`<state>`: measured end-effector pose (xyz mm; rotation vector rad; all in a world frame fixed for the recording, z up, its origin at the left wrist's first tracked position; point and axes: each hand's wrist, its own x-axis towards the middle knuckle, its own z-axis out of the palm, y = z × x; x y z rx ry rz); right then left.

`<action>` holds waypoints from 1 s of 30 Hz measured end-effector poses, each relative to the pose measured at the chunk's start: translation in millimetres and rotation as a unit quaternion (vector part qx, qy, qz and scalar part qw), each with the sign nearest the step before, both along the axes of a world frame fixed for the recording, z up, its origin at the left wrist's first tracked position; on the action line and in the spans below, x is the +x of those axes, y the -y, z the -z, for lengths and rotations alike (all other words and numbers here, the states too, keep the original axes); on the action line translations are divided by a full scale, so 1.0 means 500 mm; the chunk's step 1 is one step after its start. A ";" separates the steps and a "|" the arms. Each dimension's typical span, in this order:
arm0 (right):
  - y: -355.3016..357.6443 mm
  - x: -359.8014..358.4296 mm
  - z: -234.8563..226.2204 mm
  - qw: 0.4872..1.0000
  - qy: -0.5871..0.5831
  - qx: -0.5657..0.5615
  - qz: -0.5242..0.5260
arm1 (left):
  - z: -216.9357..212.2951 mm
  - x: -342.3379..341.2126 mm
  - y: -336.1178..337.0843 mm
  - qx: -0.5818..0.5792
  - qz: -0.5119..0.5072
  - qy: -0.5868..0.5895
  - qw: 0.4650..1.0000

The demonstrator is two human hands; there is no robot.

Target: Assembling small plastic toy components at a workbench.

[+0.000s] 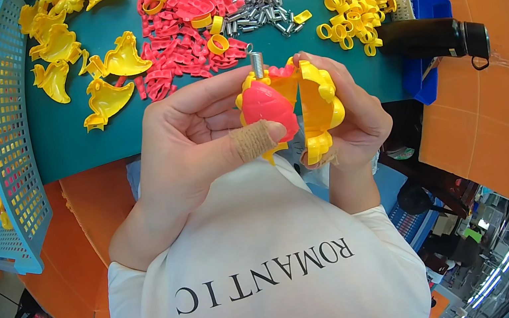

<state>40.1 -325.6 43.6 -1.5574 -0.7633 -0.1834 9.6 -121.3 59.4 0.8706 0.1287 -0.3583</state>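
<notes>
My left hand [195, 125], its thumb wrapped in tan tape, grips a yellow toy shell half with a red ribbed oval piece [265, 107] on its outer side. A metal spring [257, 64] stands upright at the top of that half. My right hand [353, 105] holds a second yellow shell half [319, 104], knobbly on the outside. The two halves are close together with a gap between them, and a small red part [282, 71] sits at the top between them. My fingertips behind the shells are partly hidden.
On the green table [194, 118] lie red parts [177, 57], metal springs [257, 13], yellow rings [349, 18] and yellow shell halves [110, 99]. A blue basket [14, 152] stands left. A black bottle [433, 38] lies over a dark blue bin [422, 73] at right.
</notes>
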 end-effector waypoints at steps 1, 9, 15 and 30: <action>0.000 0.002 0.000 1.000 -0.001 0.000 -0.001 | -0.001 0.001 0.000 -0.001 0.002 0.002 1.000; -0.002 0.005 -0.002 1.000 0.004 0.004 -0.006 | 0.006 0.002 0.001 -0.028 -0.024 0.024 0.999; -0.002 0.005 -0.004 1.000 0.010 -0.018 0.007 | 0.004 0.005 0.001 -0.025 -0.013 0.023 0.999; -0.006 0.010 -0.011 0.997 0.036 -0.061 0.010 | 0.004 0.011 0.004 -0.003 0.000 0.026 1.000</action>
